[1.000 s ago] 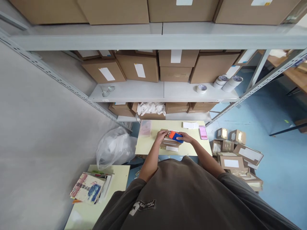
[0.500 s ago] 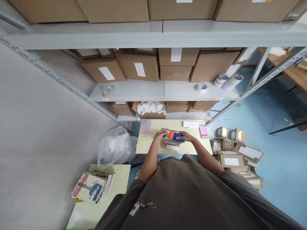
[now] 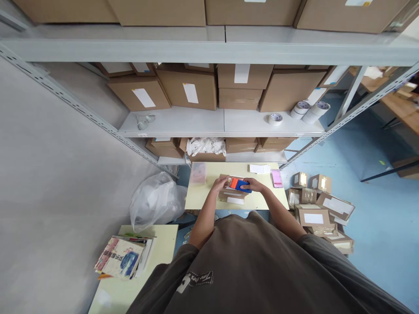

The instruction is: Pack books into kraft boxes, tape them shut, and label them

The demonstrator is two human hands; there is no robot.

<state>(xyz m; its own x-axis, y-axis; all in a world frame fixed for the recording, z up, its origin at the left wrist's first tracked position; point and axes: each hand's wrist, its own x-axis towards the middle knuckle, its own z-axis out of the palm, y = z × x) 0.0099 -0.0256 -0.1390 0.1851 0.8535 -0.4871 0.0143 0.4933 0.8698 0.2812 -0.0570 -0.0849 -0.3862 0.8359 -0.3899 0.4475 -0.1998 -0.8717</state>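
Observation:
My right hand (image 3: 253,185) is closed around the blue end of a small orange-and-blue block-like tool (image 3: 241,185); its exact kind is too small to make out. Its orange end points left, over a small brown cardboard box (image 3: 225,197) with white labels. At the left end of that box is my left hand (image 3: 220,184), fingers curled together close to the orange end. What those fingers pinch is too small to tell. The box rests on a pale yellow table (image 3: 203,196) in front of me.
A pink pad (image 3: 276,178) and a white paper slip (image 3: 259,168) lie on the table's right part, a clear plastic piece (image 3: 198,172) at left. Shelving (image 3: 183,120) rises behind. Boxes (image 3: 313,218) are piled on the right floor; a plastic bag (image 3: 157,200) is at left.
The view has shifted slightly. Both hands stay at the box; the orange-and-blue tool keeps nearly the same place over it.

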